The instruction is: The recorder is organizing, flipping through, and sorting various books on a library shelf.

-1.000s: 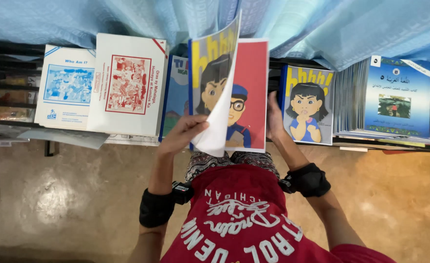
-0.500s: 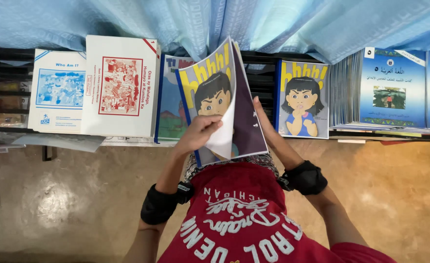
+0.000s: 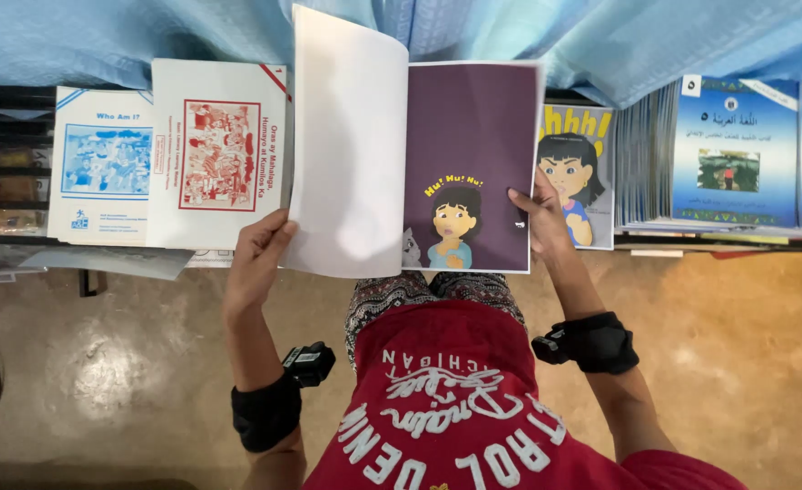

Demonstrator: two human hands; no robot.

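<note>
I hold a thin picture book spread wide in front of me. Its left page is blank white; its right page is purple with a drawing of a crying child. My left hand grips the lower left edge of the white page. My right hand holds the lower right edge of the purple page, thumb on the paper. Both wrists wear black bands with small devices.
A shelf edge carries more books: two white booklets at left, a yellow-and-blue picture book just right of my right hand, and stacks of blue booklets farther right. Blue cloth hangs behind. Brown floor lies below.
The book has gone from half-closed with its yellow cover showing to fully spread at the purple page. My left hand slid out to the left edge; the view came closer.
</note>
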